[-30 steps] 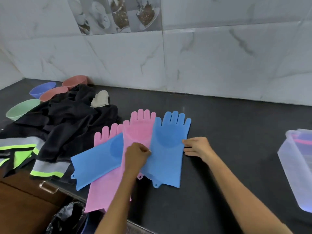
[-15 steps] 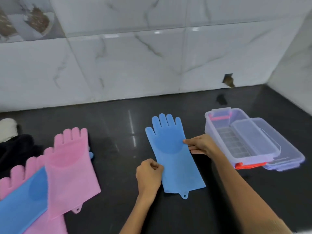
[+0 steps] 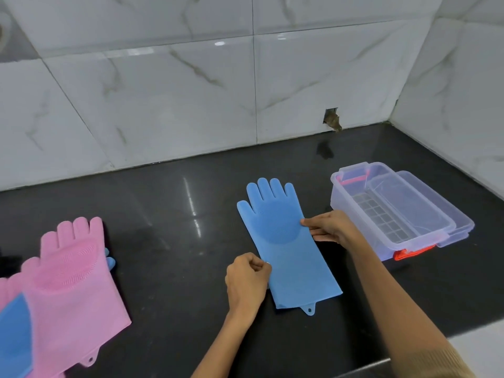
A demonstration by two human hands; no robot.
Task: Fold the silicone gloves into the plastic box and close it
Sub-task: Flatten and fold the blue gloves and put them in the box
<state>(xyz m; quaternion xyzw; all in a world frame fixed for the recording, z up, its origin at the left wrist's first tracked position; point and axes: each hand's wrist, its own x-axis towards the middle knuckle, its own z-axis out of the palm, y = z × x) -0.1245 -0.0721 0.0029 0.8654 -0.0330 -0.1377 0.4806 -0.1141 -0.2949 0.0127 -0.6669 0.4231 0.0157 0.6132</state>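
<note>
My left hand [image 3: 246, 279] pinches the left edge of the blue silicone glove [image 3: 286, 246] near its cuff, with the fingers curled in; what the thumb does under the edge I cannot see. My right hand [image 3: 328, 227] holds the right edge of the same glove beside the palm, the fingers lying nearly straight on it and the thumb closed against them. The glove lies flat on the black glossy table [image 3: 177, 214], fingers toward the wall, with a round bristled patch on the palm and a small hanging tab at the cuff. Just to the right stands the clear plastic box [image 3: 354, 203], open, with orange-red latches; a clear inner tray sits in it, and its lid [image 3: 447, 211] lies behind, partly covered. At the far left are pink silicone gloves [image 3: 73, 271], ribbed on the palm, and another blue glove [image 3: 13, 342], cut off by the frame edge. I can read no writing anywhere.
</note>
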